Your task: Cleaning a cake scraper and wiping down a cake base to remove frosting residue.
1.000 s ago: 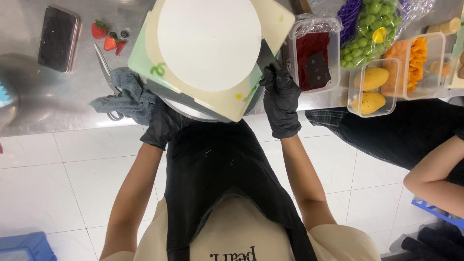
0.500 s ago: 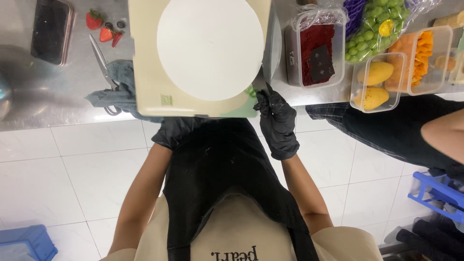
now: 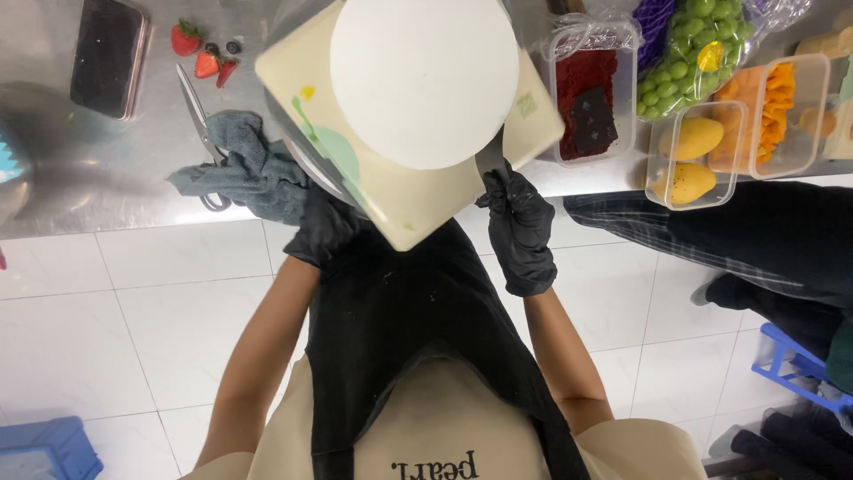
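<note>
Change since earlier views: the square board (image 3: 418,209) has turned from lying square to the surface edge to standing corner-on toward the person, one corner overhanging the apron; the white cake (image 3: 425,82) has turned with it, which reads as the cake being rotated to present a new side.
Right hand (image 3: 520,227): black glove, fingers closed around a thin flat blade (image 3: 490,164) whose upper part meets the cake's lower right side; half a second ago it sat at much the same spot.
Left hand (image 3: 322,229): black glove, tucked under the board's near left edge; whether it grips or merely supports cannot be told, as the fingers are hidden.
Cake: a smooth, matte white round, seen from above, centred on the board at the front of the surface.
Board: cream, stiff, flat, with pale green and yellow smears by its left edge.
Surface (image 3: 53,169): brushed steel, dully reflective.
Cloth (image 3: 244,173): grey, soft, crumpled, just left of the board.
Scissors (image 3: 197,116): metal, lying partly on the cloth.
Strawberries (image 3: 200,49): red, cut, near the back left.
Phone (image 3: 109,58): dark, glossy slab, face up.
Tubs at right: clear plastic; one holds dark red crumb (image 3: 591,93), one whole yellow mangoes (image 3: 693,160); green grapes (image 3: 697,53) under film.
</note>
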